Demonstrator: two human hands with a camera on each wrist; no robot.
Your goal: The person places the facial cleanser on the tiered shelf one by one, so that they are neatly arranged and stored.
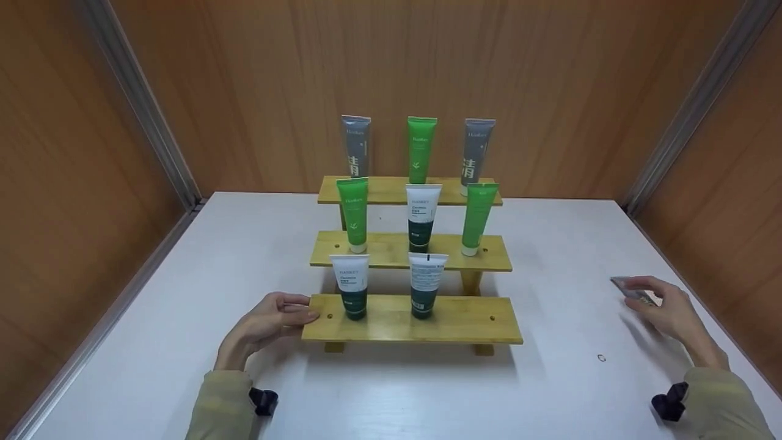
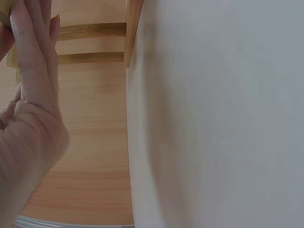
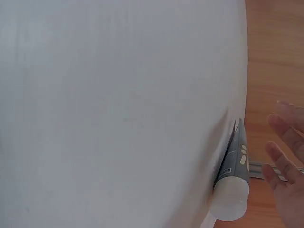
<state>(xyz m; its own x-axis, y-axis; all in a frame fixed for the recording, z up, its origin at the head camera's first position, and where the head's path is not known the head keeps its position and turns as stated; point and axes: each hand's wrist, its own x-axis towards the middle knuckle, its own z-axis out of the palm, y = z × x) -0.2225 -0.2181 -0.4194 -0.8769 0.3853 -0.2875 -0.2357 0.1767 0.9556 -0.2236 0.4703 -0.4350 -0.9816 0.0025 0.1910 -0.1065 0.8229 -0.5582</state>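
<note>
A three-tier wooden display stand [image 1: 467, 324] faces me in the head view. My left hand [image 1: 266, 324] pinches the left end of its lowest board, thumb on one side and fingers on the other. On the right, a grey squeeze tube [image 3: 233, 164] with a white cap lies on the table, close by my right hand [image 1: 669, 311]. In the right wrist view, the right fingers [image 3: 280, 161] are spread and apart from the tube. On the lowest board stand two white-and-dark-green tubes [image 1: 352, 284], one showing its back label.
The middle board holds two green tubes [image 1: 352, 214] and a white-and-dark-green tube [image 1: 421, 214]. Up top, a green tube [image 1: 421, 146] stands between two grey tubes [image 1: 356, 143]. A small ring-shaped bit [image 1: 602, 357] lies on the white table [image 1: 391, 397]. Wooden panels [image 1: 391, 79] enclose the table.
</note>
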